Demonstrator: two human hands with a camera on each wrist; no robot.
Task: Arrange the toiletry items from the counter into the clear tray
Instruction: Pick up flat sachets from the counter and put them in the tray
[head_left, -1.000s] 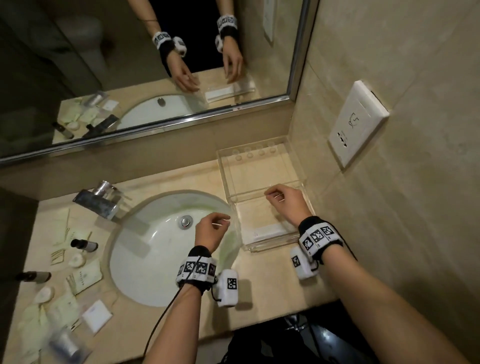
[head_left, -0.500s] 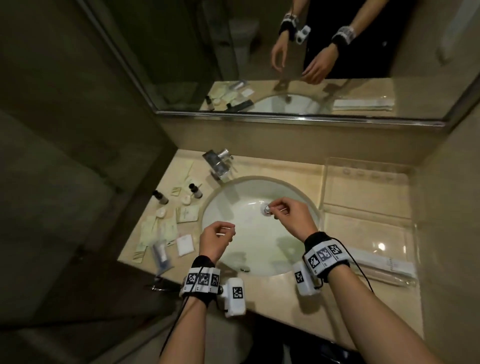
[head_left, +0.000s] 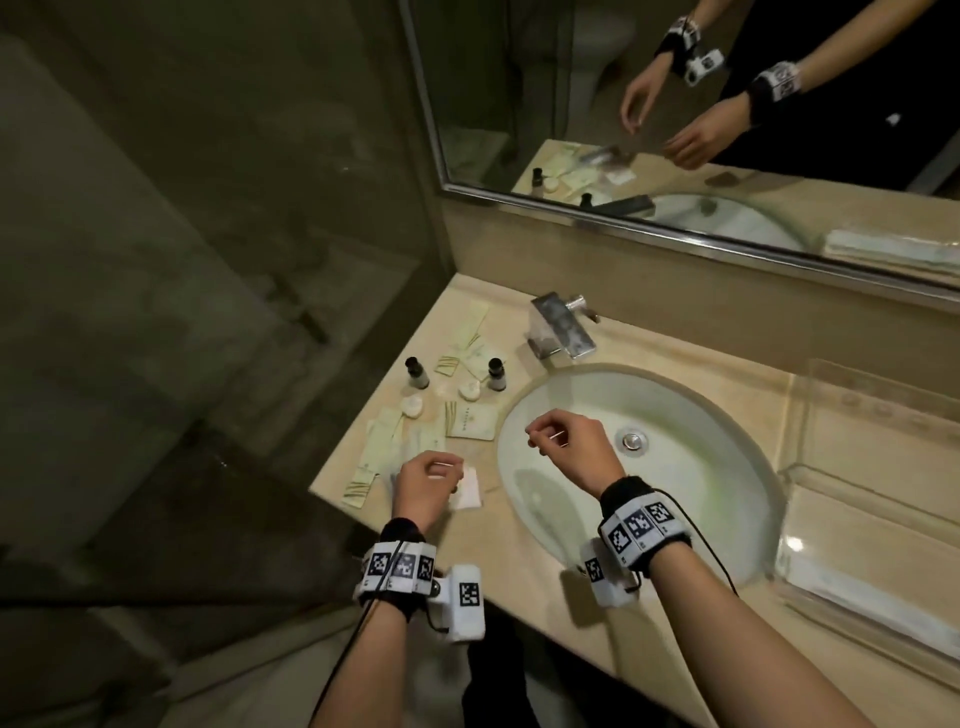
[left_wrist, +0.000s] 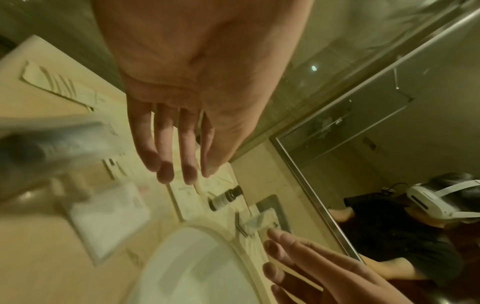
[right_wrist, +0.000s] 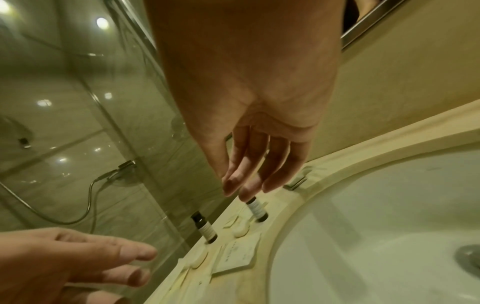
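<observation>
Beige stone counter (head_left: 519, 525) runs round a white sink (head_left: 691, 499) under a wall mirror (head_left: 727, 130), and the hands hang above it in the lower middle of the head view. Half a second ago the left hand (head_left: 423, 488) was at the basin's near-left rim and the right hand (head_left: 571, 449) over the drain; now both sit further toward the frame's left, the left one over a white square packet (head_left: 470, 491) at the counter's edge, the right one above the basin's left rim. Both hands are empty, their fingers loosely extended and hanging down (the wrist views show this plainly), touching nothing. Outward from them, at centre-left of the head view, lie the loose toiletries: two dark-capped small bottles (head_left: 496, 375) standing upright, round white soaps (head_left: 469, 389) between and beside them, a flat pale sachet (head_left: 470, 422) just left of the basin, and more paper packets (head_left: 382, 447) towards the counter's corner. Well apart from these, the clear tray (head_left: 872, 467) lies at the right edge of the frame, a long white packet (head_left: 862, 587) lying in its near part. The shift leftward reads as the reach for a fresh item, with most of the sorting left to do.
</observation>
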